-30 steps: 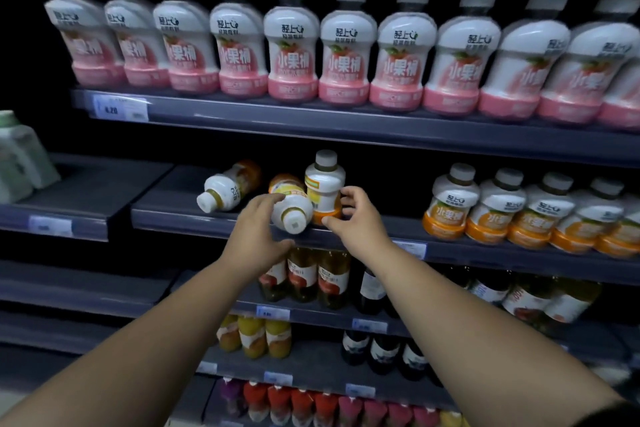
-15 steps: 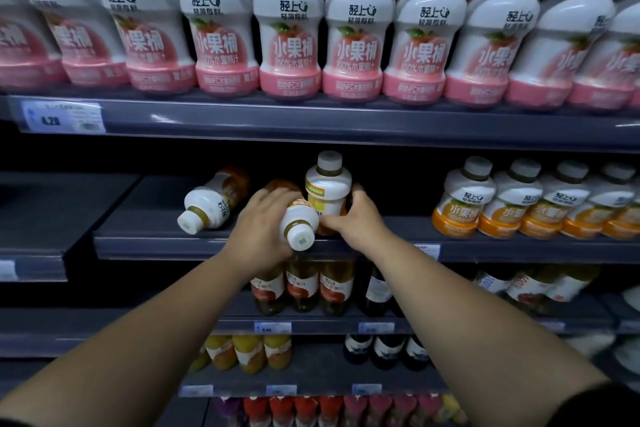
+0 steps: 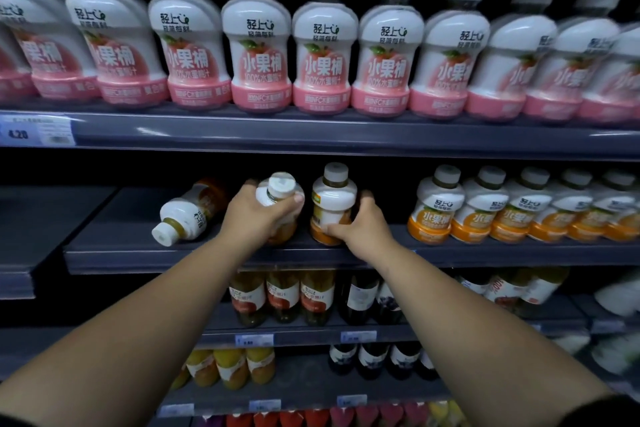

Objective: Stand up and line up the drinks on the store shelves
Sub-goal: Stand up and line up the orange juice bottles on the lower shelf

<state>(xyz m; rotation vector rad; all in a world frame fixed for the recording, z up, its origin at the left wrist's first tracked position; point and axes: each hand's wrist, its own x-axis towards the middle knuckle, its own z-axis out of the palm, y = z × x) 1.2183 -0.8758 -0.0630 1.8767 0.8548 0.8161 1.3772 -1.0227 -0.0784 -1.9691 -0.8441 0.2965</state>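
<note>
1. The landmark is the upright orange bottle (image 3: 333,204) standing near the front edge of the middle shelf (image 3: 242,253), cap up, label turned mostly away from the camera.
2. The right hand (image 3: 360,227) is wrapped around that bottle's lower half, thumb across the front and the other fingers going round its far side, so it's closed on it.
3. Just left of the landmark, the left hand (image 3: 258,215) has a firm grip on a second orange bottle (image 3: 282,204). That one is tilted, cap leaning toward the camera, base down by the shelf. Can't tell if the base actually touches the shelf, the hand covers it.
4. Further left of the landmark, a third orange bottle (image 3: 188,211) lies on its side, white cap pointing to the front-left, nobody touching it.
5. Well to the right of the landmark, with a bare gap between, there's a tidy row of upright orange bottles (image 3: 519,210) running off the right edge.
6. Above the landmark, the top shelf carries a full row of pink bottles (image 3: 322,48), all upright.
7. Below the landmark are lower shelves with darker glass-looking bottles (image 3: 284,298), too dim to read.
</note>
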